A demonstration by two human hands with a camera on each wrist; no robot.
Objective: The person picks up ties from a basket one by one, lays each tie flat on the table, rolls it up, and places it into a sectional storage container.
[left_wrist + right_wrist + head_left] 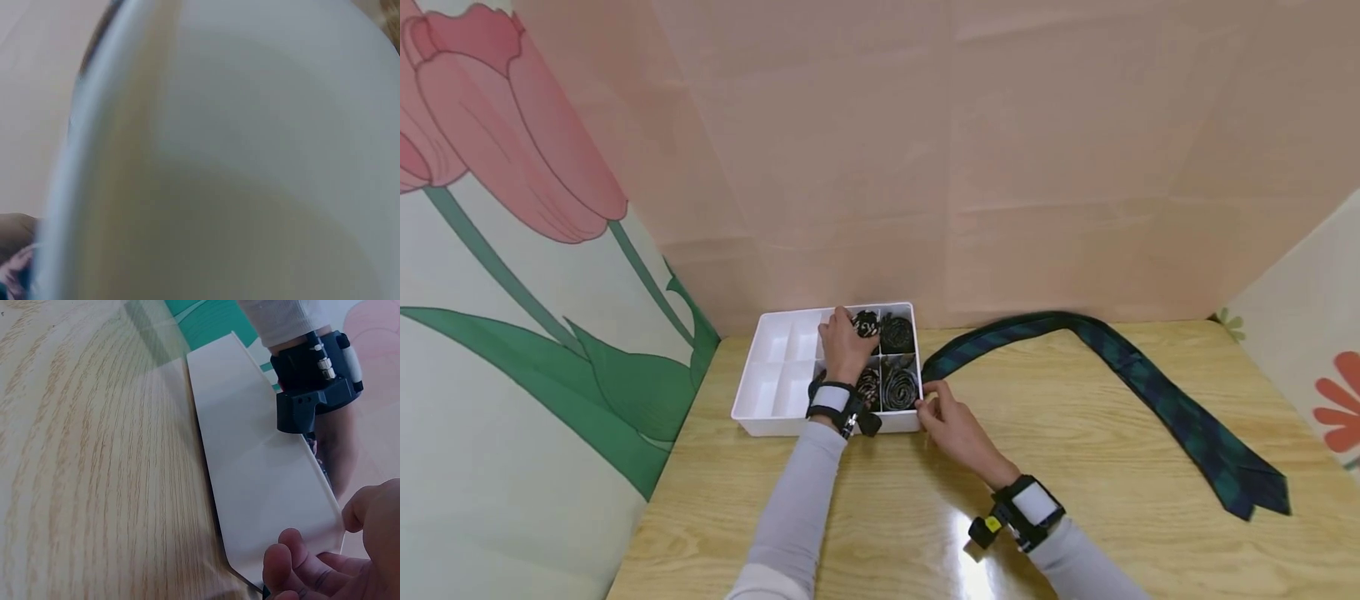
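A white divided box stands on the table, with dark rolled-up strips of cloth, like coiled neckties, in its right-hand compartments. My left hand reaches over the box, fingers bent down beside a black-and-white patterned roll; I cannot tell whether it holds anything. In the left wrist view, blurred white fills most of the frame, with patterned cloth at the lower left. My right hand grips the box's front right corner, thumb at the rim and fingers curled against the end.
A navy and green plaid necktie lies unrolled across the wooden table, bending from the box's right side toward the front right. Behind the table rises a plain pinkish-brown backdrop. A tulip-printed panel borders the left side.
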